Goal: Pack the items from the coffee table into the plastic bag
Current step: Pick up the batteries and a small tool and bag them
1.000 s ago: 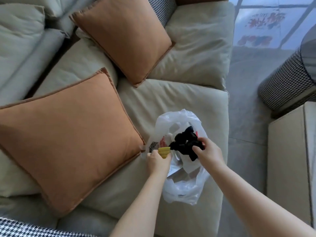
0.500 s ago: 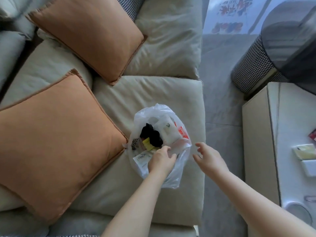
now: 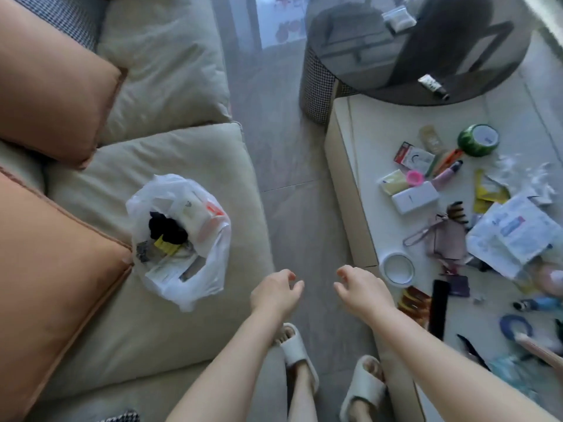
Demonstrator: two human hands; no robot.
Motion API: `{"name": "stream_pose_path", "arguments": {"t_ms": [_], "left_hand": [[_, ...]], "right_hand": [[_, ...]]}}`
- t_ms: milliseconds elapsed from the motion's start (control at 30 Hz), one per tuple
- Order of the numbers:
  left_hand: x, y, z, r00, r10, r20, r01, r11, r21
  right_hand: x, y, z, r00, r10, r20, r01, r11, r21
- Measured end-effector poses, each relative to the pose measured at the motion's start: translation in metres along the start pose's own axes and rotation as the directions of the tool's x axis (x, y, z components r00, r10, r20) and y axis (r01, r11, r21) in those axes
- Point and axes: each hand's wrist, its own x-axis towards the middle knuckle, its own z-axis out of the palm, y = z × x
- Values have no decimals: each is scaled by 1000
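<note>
The plastic bag point(image 3: 195, 269) sits on the sofa point(image 3: 170, 156) at left, just beside a cushion point(image 3: 54, 269). The table point(image 3: 362, 184) stands at right — floor point(image 3: 283, 166) between them. Both hands (left hand point(image 3: 274, 292), right hand point(image 3: 362, 287)) hang over that gap, apart. A tape roll point(image 3: 397, 268) lies near the table's edge — a comb point(image 3: 438, 309) behind it.

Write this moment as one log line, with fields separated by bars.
left hand: empty, open | right hand: empty, open | plastic bag: on sofa, partly filled | coffee table: many items left
</note>
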Motion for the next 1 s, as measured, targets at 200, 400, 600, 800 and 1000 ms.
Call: {"name": "stream_pose_path", "arguments": {"t_ms": [200, 400, 600, 800, 1000], "left_hand": [[-30, 75, 71, 990, 118, 78, -127, 983, 132], [-53, 137, 142, 964, 190, 186, -232, 942, 241], [-67, 178, 210, 930, 224, 290, -308, 906, 289], [-52, 196, 249, 937, 193, 291, -288, 898, 333], [5, 202, 271, 967, 165, 195, -232, 885, 404]], "right_hand": [[-49, 117, -1, 985, 165, -40, -159, 980, 121], [-98, 229, 22, 936, 351, -25, -337, 916, 218], [-129, 321, 49, 875, 481, 54, -476, 834, 278], [-122, 362, 71, 858, 509, 72, -506, 810, 296], [-67, 365, 105, 924, 380, 45, -380, 898, 224]]}}
